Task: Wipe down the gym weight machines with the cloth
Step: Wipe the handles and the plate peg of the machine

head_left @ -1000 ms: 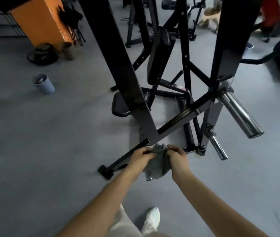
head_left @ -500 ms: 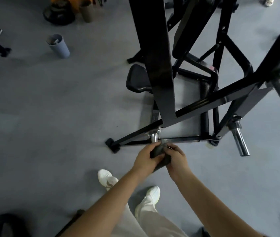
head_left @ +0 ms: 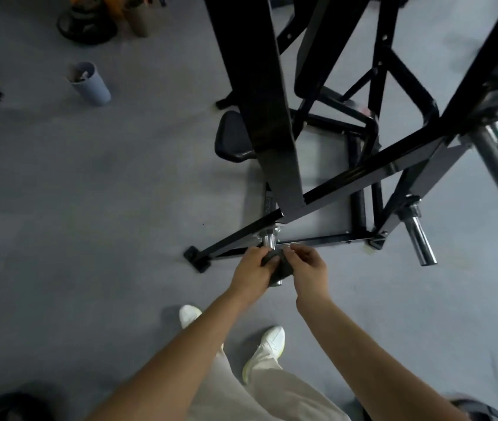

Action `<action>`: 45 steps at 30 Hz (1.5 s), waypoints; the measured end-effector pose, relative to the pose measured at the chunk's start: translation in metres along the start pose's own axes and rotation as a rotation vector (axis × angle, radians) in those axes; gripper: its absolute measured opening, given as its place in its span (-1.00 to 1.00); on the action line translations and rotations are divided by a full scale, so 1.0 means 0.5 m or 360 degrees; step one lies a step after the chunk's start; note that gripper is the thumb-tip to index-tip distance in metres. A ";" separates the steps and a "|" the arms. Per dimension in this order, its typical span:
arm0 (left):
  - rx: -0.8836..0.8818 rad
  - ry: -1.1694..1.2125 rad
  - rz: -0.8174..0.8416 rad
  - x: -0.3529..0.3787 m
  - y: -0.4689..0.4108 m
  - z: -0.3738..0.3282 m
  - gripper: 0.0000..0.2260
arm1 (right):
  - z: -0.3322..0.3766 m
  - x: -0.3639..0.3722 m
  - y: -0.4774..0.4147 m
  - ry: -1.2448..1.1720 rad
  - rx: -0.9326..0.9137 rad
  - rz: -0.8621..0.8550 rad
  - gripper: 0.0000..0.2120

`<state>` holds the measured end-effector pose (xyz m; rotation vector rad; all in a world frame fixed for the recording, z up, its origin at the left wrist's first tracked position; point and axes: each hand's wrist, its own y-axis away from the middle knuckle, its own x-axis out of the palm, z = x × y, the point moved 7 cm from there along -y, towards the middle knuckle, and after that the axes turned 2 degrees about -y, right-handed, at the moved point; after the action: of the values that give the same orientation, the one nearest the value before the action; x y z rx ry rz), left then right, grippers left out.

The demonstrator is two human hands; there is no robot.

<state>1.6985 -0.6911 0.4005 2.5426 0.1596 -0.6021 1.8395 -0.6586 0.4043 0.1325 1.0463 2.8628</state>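
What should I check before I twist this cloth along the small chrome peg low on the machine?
1. Cloth wrapped round the chrome peg: ok.
2. Left hand grips the cloth: ok.
3. Right hand pinches the cloth's other side: ok.
4. Peg's base by the black frame covered: not ok, bare chrome shows there.
5. White shoes apart from the frame's foot: ok.
6. Cloth clean enough: cannot tell, it is dark and bunched.
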 end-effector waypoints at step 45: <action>0.0757 -0.0030 -0.0341 0.363 0.055 -0.866 -0.90 | 0.601 -0.675 -0.015 -0.0714 -0.0381 0.0346 -0.79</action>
<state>2.0341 -0.4935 0.6642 2.9998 0.3182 -0.8281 2.2083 -0.4996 0.6114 0.8682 0.6315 2.9012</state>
